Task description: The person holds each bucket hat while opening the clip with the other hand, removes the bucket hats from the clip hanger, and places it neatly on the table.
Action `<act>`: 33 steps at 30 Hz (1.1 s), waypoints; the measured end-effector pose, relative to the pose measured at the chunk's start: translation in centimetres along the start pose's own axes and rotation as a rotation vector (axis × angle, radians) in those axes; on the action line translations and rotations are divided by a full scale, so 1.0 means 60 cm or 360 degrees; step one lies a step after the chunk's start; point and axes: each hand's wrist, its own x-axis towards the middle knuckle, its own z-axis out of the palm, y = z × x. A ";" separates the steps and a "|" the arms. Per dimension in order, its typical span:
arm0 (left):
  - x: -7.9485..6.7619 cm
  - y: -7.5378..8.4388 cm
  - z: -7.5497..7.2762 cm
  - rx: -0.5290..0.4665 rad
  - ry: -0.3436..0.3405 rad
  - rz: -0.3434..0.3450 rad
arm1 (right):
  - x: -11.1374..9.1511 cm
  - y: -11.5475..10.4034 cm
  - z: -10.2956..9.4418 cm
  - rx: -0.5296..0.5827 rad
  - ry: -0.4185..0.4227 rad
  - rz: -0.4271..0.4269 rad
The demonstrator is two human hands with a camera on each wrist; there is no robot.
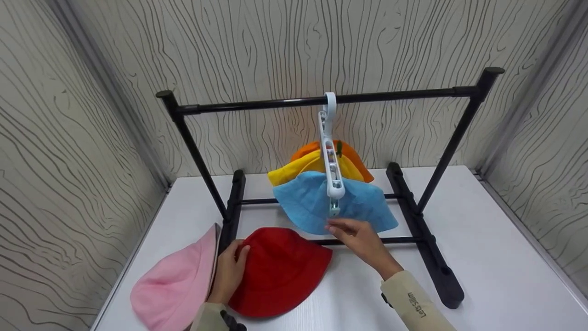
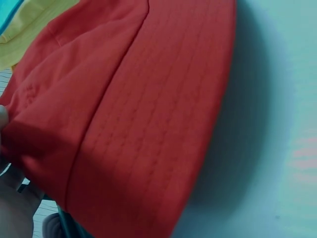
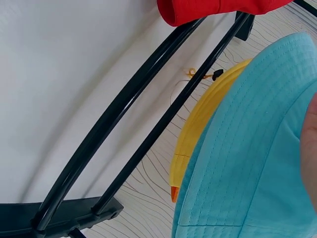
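Soft red hat [image 1: 284, 272] in the left hand [image 1: 231, 272], right hand [image 1: 362, 238] at the hanger [image 1: 337, 187]

The left fingers are narrowed on the side of the red hat's crown, so the hat spreads to their right, its stitched brim on the side nearest the wearer of the camera. The pink hat [image 1: 177, 285] lies on the other side of that hand. The right thumb and fingertips are close together just below the clip [image 1: 334, 210] at the hanger's near end; whether they pinch anything cannot be told. Behind them hangs the blue hat [image 1: 303, 197], with the yellow hat [image 1: 294, 171] and orange hat [image 1: 358, 158] farther beyond.

The red hat should be light, limp and hardly fragile, with cloth that grips well rather than slides. Its crown will likely fold under pressure, while the stitched brim looks firmer. A pinch at the crown suits it.
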 end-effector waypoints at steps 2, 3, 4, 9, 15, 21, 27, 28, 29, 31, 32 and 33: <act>-0.001 -0.001 0.002 -0.0004 -0.0004 -0.0020 | -0.001 0.001 0.001 0.0000 -0.0008 0.0003; -0.002 -0.002 0.003 -0.0010 0.0001 -0.0022 | -0.002 0.002 0.001 -0.0003 -0.0014 0.0004; -0.002 -0.003 0.004 -0.0013 0.0005 -0.0022 | -0.002 0.003 0.001 -0.0006 -0.0019 0.0003; -0.007 -0.008 0.006 -0.0023 0.0035 0.0032 | -0.006 0.006 0.002 0.0028 -0.0044 0.0015; -0.012 -0.015 0.008 -0.0008 0.0061 0.0038 | -0.009 0.011 0.003 0.0058 -0.0071 0.0025; -0.014 -0.017 0.010 -0.0065 0.0050 -0.0028 | -0.012 0.014 0.005 0.0057 -0.0084 0.0029; -0.014 -0.016 0.011 -0.0099 0.0012 -0.0085 | -0.019 -0.006 0.004 0.0053 -0.0088 0.0052; -0.014 -0.017 0.012 -0.0098 0.0008 -0.0093 | -0.021 -0.012 0.004 0.0051 -0.0088 0.0054; -0.014 -0.017 0.012 -0.0097 0.0005 -0.0097 | -0.023 -0.019 0.004 0.0045 -0.0087 0.0055; -0.014 -0.018 0.013 -0.0092 0.0009 -0.0099 | -0.026 -0.030 0.004 0.0026 -0.0086 0.0061; -0.014 -0.019 0.014 -0.0083 0.0015 -0.0094 | -0.027 -0.034 0.004 0.0017 -0.0085 0.0064; -0.014 -0.019 0.014 -0.0072 0.0022 -0.0085 | -0.028 -0.038 0.004 0.0009 -0.0085 0.0067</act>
